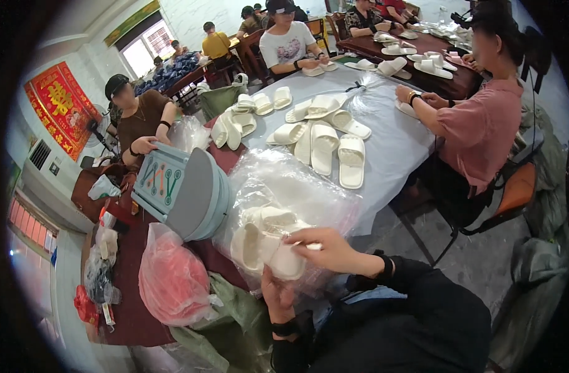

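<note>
Close in front of me, a white slipper (289,263) is held with its rounded end toward me. My left hand (277,294) grips that end from below, fingers partly hidden by it. Over the slipper, my right hand (333,250) is closed in a pinch; a small white piece (313,246) shows at its fingers, too small to name. Beside them, another white slipper (247,247) lies on a clear plastic bag (259,177). Part of a further white slipper (277,217) shows just behind.
Several white slippers (325,146) lie on the pale-covered table (390,158). At left are a grey-blue plastic bin (203,196) and a pink bundle in a clear bag (172,273). A co-worker in pink (483,124) sits at right, another in brown (149,115) at left.
</note>
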Motion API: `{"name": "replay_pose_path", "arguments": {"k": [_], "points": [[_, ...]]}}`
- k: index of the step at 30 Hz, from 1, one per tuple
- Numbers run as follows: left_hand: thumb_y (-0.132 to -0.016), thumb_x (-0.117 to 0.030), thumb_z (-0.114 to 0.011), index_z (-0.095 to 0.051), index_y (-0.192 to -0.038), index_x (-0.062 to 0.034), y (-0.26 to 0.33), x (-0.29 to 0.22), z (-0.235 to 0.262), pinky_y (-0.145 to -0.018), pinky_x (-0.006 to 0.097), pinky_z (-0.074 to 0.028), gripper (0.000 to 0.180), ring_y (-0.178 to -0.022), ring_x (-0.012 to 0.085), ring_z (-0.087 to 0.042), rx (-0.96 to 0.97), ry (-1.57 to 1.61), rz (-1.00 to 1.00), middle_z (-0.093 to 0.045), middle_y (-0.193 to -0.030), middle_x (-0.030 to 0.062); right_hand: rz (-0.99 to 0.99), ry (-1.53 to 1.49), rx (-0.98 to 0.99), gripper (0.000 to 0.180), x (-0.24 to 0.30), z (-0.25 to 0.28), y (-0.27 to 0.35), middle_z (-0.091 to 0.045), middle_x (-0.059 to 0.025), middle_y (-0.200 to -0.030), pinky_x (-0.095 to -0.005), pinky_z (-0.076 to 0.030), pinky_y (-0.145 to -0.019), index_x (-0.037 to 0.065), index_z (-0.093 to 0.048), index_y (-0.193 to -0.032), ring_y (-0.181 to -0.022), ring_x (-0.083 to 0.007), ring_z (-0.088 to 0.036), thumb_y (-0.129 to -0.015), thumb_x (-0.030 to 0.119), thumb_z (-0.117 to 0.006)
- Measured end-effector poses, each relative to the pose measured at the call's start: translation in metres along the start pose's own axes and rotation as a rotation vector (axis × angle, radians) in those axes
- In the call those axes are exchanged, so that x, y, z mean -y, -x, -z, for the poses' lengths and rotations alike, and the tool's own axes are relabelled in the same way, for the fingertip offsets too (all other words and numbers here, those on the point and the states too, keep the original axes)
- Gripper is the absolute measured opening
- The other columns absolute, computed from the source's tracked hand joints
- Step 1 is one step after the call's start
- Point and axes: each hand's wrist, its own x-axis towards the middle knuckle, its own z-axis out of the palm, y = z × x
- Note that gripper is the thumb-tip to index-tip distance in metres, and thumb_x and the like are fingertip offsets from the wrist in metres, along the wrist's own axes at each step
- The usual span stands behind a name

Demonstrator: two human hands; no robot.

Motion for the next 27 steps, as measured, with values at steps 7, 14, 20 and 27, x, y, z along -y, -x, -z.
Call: {"name": "replay_pose_path", "arguments": {"k": [7,14,20,27], "points": [[-0.097,-0.023,-0.038,-0.044,-0.124,0.0028,0.012,-0.009,-0.032,-0.099,0.039,-0.042,0.038,-0.114,0.0269,-0.051,-0.012,0.148,-0.021,-0.051,-0.125,0.0149,0.097,0.618,-0.431,0.029,-0.055,0.019,0.009,-0.063,-0.0104,-0.084,-0.0325,-0.048,-0.065,0.000,-0.059,-0.104,-0.071,-0.0220,-0.060,-0.080,0.015,-0.065],[-0.096,-0.034,-0.041,-0.045,-0.122,-0.0016,0.024,-0.024,-0.036,-0.086,0.036,-0.047,0.042,-0.093,0.0228,-0.055,0.006,0.166,-0.130,-0.057,-0.102,0.0110,-0.182,-0.181,-0.318,0.015,-0.024,0.030,-0.013,-0.060,-0.0080,-0.068,-0.0250,-0.046,-0.050,0.001,-0.052,-0.088,-0.055,-0.0128,-0.057,-0.092,0.014,-0.046],[-0.095,-0.035,-0.045,-0.047,-0.121,-0.0042,0.045,-0.051,-0.058,-0.081,0.029,-0.044,0.040,-0.088,0.0157,-0.059,0.082,0.080,-0.214,-0.060,-0.109,0.0079,0.057,-0.452,-0.336,0.014,0.020,0.033,-0.043,-0.059,-0.0069,-0.073,-0.0241,-0.048,-0.055,0.001,-0.054,-0.089,-0.060,-0.0122,-0.057,-0.093,0.011,-0.045],[-0.091,-0.010,-0.055,-0.051,-0.104,0.0031,0.096,-0.061,-0.105,-0.064,0.028,-0.053,0.020,-0.072,0.0156,-0.061,-0.030,-0.618,-0.585,-0.057,-0.081,0.0078,0.198,-0.250,-0.485,0.039,-0.003,0.034,-0.041,-0.054,-0.0106,-0.108,-0.0320,-0.045,-0.076,0.000,-0.046,-0.117,-0.096,-0.0169,-0.053,-0.091,0.026,-0.054]]}}
